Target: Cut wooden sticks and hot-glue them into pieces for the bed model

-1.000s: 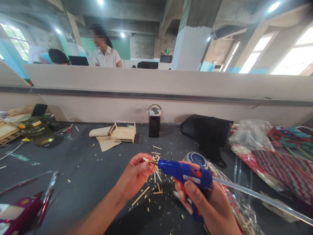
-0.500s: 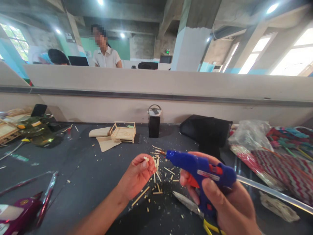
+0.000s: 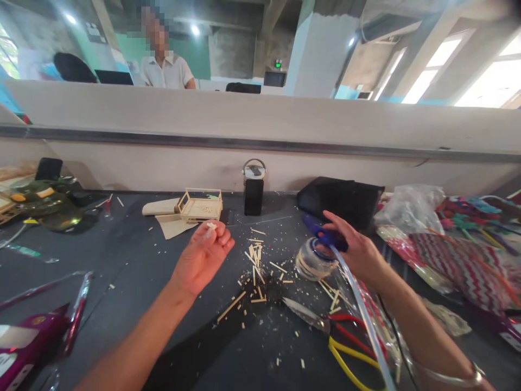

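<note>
My left hand is raised over the desk, its thumb and fingertips pinching a tiny pale wooden piece. My right hand is on a blue glue gun, with some fingers stretched out and part of the grip hidden. The gun is at the mouth of a clear jar, and a long translucent glue stick sticks out of its back. Between my hands lie loose short wooden sticks and crumbs. Scissors with red and yellow handles lie nearer to me.
A small wooden frame model stands on brown paper at the back, left of a dark phone. A black bag and plastic-wrapped materials lie to the right. Beyond the partition stands a person in a white shirt.
My right hand has carried the glue gun away from my left hand, back and right to the jar. My left hand has shifted left with the wooden piece. The view has tilted down slightly.
</note>
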Demonstrator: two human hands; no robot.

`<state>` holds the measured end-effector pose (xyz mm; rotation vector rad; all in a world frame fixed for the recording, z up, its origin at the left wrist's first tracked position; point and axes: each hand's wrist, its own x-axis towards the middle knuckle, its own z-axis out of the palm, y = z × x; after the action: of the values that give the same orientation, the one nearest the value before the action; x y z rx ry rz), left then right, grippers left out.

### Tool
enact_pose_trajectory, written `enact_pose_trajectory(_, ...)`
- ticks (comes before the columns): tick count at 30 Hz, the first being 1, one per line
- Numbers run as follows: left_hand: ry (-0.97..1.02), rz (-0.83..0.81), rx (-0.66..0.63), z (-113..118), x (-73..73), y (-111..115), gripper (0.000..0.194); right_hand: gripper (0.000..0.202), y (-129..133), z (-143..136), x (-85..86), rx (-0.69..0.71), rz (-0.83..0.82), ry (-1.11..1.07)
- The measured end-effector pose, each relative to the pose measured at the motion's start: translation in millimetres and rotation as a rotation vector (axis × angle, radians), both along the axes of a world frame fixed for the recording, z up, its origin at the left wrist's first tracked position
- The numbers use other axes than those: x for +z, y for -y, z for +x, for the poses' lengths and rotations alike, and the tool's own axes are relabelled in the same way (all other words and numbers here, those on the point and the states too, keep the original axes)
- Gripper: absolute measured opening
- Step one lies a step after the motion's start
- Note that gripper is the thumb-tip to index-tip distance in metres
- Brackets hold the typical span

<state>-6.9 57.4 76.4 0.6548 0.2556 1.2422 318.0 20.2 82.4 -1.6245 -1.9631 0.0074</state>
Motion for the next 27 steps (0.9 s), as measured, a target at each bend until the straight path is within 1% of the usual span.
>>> enact_pose_trajectory(3, -0.009, 0.024, 0.008, -1.7, 4.5, 1.1, 0.017, 0.058, -3.1, 10.7, -6.3, 0.021, -0.139, -0.024)
enact_pose_trajectory(6, -0.045, 0.034, 0.005, 0.4, 4.2, 3.4, 0.017, 0.056, -4.1, 15.8, -5.4, 0.081, -0.198, 0.024)
enact_pose_trajectory(8, -0.071, 0.037, -0.007, 2.2, 2.9, 4.7, 0.015, 0.056, -3.6, 16.0, -4.6, 0.118, -0.176, 0.096)
enact_pose_trajectory(11, -0.09, 0.047, -0.031, 4.2, 1.8, 6.3, 0.013, 0.055, -0.2, 12.7, -3.9, 0.15, -0.099, 0.245)
enact_pose_trajectory(13, -0.1, 0.06, -0.037, 5.1, 2.4, 7.4, 0.012, 0.053, 4.2, 8.4, -1.8, 0.139, -0.062, 0.329)
enact_pose_trajectory(15, -0.114, 0.077, -0.037, 5.8, 3.5, 8.5, 0.012, 0.049, 10.6, 1.7, 3.0, 0.105, -0.027, 0.362)
enact_pose_trajectory(17, -0.128, 0.096, -0.041, 6.3, 4.3, 9.6, 0.011, 0.044, 18.9, -8.9, 9.8, 0.079, 0.017, 0.349)
enact_pose_trajectory(19, -0.14, 0.113, -0.052, 6.6, 4.7, 10.6, 0.011, 0.039, 28.5, -24.3, 16.8, 0.096, 0.058, 0.287)
enact_pose_trajectory(22, -0.159, 0.127, -0.064, 6.7, 4.3, 11.6, 0.01, 0.034, 42.7, -55.2, 21.8, 0.208, 0.067, 0.18)
enact_pose_trajectory(25, -0.166, 0.131, -0.069, 7.1, 3.4, 11.9, 0.011, 0.025, 52.4, -90.3, 14.8, 0.348, -0.006, 0.157)
enact_pose_trajectory(27, -0.161, 0.136, -0.073, 7.8, 2.9, 11.9, 0.011, 0.024, 55.1, -112.7, 4.0, 0.452, -0.12, 0.165)
